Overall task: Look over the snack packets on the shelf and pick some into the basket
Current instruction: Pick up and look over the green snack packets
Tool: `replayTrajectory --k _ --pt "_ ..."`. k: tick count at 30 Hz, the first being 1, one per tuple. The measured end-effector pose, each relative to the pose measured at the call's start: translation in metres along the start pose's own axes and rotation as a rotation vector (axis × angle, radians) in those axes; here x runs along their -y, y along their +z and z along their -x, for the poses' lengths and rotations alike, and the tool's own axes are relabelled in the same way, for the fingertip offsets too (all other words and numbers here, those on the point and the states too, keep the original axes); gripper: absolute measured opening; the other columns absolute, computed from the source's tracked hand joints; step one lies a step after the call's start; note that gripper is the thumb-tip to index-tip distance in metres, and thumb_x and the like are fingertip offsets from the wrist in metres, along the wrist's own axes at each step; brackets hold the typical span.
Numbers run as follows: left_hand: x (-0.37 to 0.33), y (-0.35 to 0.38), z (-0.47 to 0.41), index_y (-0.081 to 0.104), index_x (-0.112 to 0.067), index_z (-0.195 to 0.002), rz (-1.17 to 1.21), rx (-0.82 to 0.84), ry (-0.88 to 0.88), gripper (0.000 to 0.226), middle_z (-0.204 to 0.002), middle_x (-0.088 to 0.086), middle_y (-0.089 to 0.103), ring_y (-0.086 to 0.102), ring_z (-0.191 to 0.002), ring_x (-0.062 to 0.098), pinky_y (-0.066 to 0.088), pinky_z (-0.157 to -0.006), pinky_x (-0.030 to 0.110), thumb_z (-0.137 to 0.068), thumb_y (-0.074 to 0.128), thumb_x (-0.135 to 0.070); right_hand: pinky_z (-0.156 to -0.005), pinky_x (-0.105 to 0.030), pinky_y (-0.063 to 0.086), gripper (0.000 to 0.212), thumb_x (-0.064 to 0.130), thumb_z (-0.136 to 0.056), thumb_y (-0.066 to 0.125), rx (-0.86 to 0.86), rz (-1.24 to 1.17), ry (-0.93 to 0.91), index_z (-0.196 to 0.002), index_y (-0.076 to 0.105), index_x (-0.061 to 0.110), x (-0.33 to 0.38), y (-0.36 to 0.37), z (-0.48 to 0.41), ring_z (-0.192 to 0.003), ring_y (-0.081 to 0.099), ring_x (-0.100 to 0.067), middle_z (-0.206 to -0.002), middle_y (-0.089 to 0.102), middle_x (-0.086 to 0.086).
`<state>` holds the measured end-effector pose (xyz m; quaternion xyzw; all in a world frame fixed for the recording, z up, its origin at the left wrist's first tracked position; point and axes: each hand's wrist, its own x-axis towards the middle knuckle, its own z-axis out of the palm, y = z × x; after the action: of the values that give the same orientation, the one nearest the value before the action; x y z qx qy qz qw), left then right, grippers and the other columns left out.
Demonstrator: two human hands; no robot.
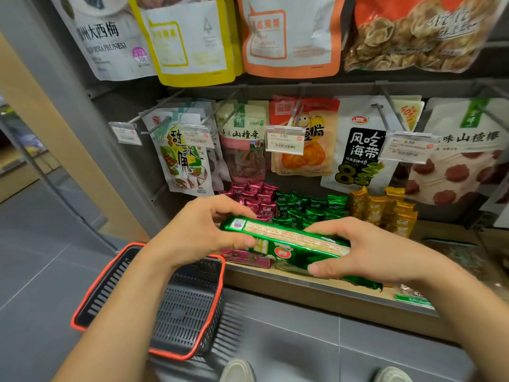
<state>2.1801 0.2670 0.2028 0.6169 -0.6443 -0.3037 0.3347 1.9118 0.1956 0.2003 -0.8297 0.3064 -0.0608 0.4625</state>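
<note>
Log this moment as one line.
left hand: grips green packet | right hand: grips same packet | basket: on floor, nothing seen inside | step: packet not yet dropped in

Top pouches (289, 37) are cut by the upper edge. The left forearm (124, 312) hides part of the basket (187, 312). Two pale shapes (238, 370) at the bottom edge are probably shoes.

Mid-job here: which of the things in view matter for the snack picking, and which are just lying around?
For the job: green packet, gripped by left hand and right hand; basket; wrapped snacks; hanging pouches.
Just there: price tags; shoes; floor.
</note>
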Motion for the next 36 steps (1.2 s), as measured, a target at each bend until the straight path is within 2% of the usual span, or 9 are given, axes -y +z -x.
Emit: replayTrajectory --k 7,11,14,17,20,26,29,32,36 --pt "-0.014 0.027 0.005 0.069 -0.034 -0.101 -0.366 0.189 0.072 0.048 -0.092 -0.02 0.066 0.061 -0.087 -0.001 0.051 -0.077 0.029 -0.06 0.085 -0.052 -0.078 -0.028 0.049 0.038 0.039 -0.078 0.079 0.002 0.111 -0.019 -0.114 0.068 0.033 0.005 0.005 -0.001 -0.088 0.061 -0.004 -0.102 0.068 0.016" --pt "-0.014 0.035 0.004 0.067 -0.033 -0.106 -0.456 0.125 0.119 0.044 -0.093 -0.015 0.067 0.059 -0.086 0.001 0.05 -0.076 0.036 -0.068 0.081 -0.048 -0.087 -0.024 0.047 0.046 0.046 -0.075 0.079 -0.042 0.175 0.013 -0.118 0.062 0.043 0.002 0.0 0.0 -0.099 0.056 0.003 -0.112 0.062 0.021" --pt "-0.008 0.029 0.002 0.064 -0.034 -0.109 -0.437 0.059 0.087 0.039 -0.092 -0.018 0.065 0.058 -0.086 0.0 0.05 -0.078 0.033 -0.074 0.079 -0.043 -0.076 -0.019 0.05 0.043 0.039 -0.067 0.084 -0.168 -0.021 0.022 -0.101 0.061 0.052 0.0 -0.01 0.005 -0.097 0.059 0.003 -0.107 0.062 0.018" --pt "-0.004 0.032 0.002 0.061 -0.033 -0.114 -0.44 0.053 0.09 0.037 -0.09 -0.019 0.06 0.053 -0.087 0.0 0.045 -0.075 0.029 -0.081 0.072 -0.045 -0.06 -0.017 0.051 0.036 0.028 -0.06 0.085 -0.356 -0.297 -0.049 -0.088 0.065 0.037 -0.002 -0.013 0.005 -0.085 0.068 -0.004 -0.096 0.07 0.01" --pt "-0.009 0.046 0.001 0.06 -0.029 -0.113 -0.481 0.053 0.151 0.041 -0.096 -0.015 0.057 0.045 -0.09 0.004 0.04 -0.077 0.027 -0.08 0.07 -0.05 -0.062 -0.021 0.055 0.034 0.018 -0.062 0.087 -0.477 -0.329 -0.115 -0.088 0.067 0.029 0.001 -0.001 0.0 -0.078 0.07 -0.008 -0.092 0.073 0.006" --pt "-0.024 0.061 0.006 0.057 -0.035 -0.097 -0.219 0.033 0.115 0.035 -0.082 -0.01 0.067 0.062 -0.074 0.009 0.052 -0.069 0.042 -0.069 0.072 -0.051 -0.078 -0.024 0.057 0.061 0.019 -0.066 0.085 -0.448 -0.422 -0.156 -0.12 0.057 0.032 0.006 0.025 -0.01 -0.088 0.071 -0.012 -0.1 0.073 0.004" --pt "-0.025 0.056 0.005 0.063 -0.028 -0.104 0.127 -0.063 0.066 0.041 -0.095 -0.005 0.073 0.069 -0.088 0.015 0.056 -0.081 0.041 -0.067 0.08 -0.035 -0.089 -0.021 0.053 0.085 0.034 -0.068 0.078 -0.265 -0.477 -0.063 -0.141 0.034 0.035 0.007 0.035 -0.014 -0.105 0.065 -0.004 -0.117 0.068 0.007" --pt "-0.025 0.048 0.003 0.069 -0.023 -0.094 0.572 -0.166 0.015 0.04 -0.096 0.004 0.074 0.069 -0.091 0.02 0.055 -0.083 0.04 -0.058 0.084 -0.03 -0.082 -0.02 0.052 0.052 0.022 -0.083 0.072 -0.045 -0.397 -0.097 -0.129 0.049 0.019 0.007 0.054 -0.021 -0.096 0.064 0.0 -0.11 0.067 0.01" --pt "-0.019 0.028 0.007 0.074 -0.023 -0.086 0.755 -0.223 0.048 0.043 -0.089 0.004 0.073 0.069 -0.084 0.02 0.056 -0.073 0.034 -0.047 0.091 -0.026 -0.056 -0.022 0.049 0.033 0.021 -0.086 0.073 0.05 -0.396 -0.028 -0.106 0.052 0.006 0.006 0.051 -0.022 -0.061 0.059 -0.011 -0.075 0.06 0.004"
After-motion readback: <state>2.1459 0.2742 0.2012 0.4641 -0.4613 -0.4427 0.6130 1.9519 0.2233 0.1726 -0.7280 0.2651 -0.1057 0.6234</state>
